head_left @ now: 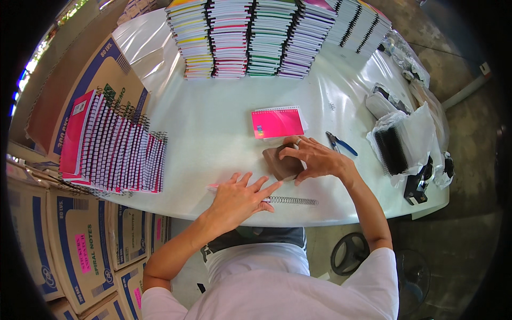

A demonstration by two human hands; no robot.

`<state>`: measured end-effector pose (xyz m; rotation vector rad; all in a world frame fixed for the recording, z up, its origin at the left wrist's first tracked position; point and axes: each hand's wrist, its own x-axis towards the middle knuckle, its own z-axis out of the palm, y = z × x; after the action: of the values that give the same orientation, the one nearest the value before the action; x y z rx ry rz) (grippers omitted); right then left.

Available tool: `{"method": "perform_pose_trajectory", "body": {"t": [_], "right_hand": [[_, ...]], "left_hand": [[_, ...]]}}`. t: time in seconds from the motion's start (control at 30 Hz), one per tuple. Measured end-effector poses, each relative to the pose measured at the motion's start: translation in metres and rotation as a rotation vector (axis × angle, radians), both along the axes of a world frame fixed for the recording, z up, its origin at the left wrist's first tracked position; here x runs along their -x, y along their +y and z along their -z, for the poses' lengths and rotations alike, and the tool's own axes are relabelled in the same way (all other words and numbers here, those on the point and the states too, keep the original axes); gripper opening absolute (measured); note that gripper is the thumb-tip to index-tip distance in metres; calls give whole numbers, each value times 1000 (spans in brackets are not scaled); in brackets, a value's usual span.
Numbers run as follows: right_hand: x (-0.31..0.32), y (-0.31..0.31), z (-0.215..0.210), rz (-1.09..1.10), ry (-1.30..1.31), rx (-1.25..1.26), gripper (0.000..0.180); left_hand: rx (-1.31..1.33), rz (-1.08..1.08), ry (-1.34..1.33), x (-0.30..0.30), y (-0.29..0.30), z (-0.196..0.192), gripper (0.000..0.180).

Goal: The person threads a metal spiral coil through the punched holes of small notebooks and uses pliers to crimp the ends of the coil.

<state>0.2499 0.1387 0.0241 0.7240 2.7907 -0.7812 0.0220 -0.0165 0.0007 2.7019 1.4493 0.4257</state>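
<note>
My left hand (pixel 241 198) lies near the table's front edge with its fingers spread. It presses on a thin, pale notebook edge that it mostly hides. A metal spiral coil (pixel 295 201) sticks out to the right from under its fingertips. My right hand (pixel 319 156), a ring on one finger, curls around a smooth brown curved piece (pixel 282 164) resting on the table; its exact kind I cannot make out. Just beyond lies a pink spiral notebook (pixel 277 122). Blue-handled cutting pliers (pixel 341 144) are right of my right hand.
Tall notebook stacks (pixel 250 40) line the table's far side. At left, pink spiral notebooks (pixel 114 144) lean by an open carton (pixel 101 80). Black coils in plastic wrap (pixel 392 149) lie at right. Closed cartons (pixel 80 240) are stacked at lower left. A small loose coil (pixel 332 106) lies farther back.
</note>
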Motion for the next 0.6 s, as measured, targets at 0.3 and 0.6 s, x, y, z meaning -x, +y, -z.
{"method": "perform_pose_trajectory", "body": {"t": [0.3,0.6], "right_hand": [[-29,-6,2,343,97,251,63],[-1,-96,3,330,394,155,48]], "left_hand": [[114,21,-87,-1,2,-5,56],[7,-106,-141,-2,4,1,53]]}}
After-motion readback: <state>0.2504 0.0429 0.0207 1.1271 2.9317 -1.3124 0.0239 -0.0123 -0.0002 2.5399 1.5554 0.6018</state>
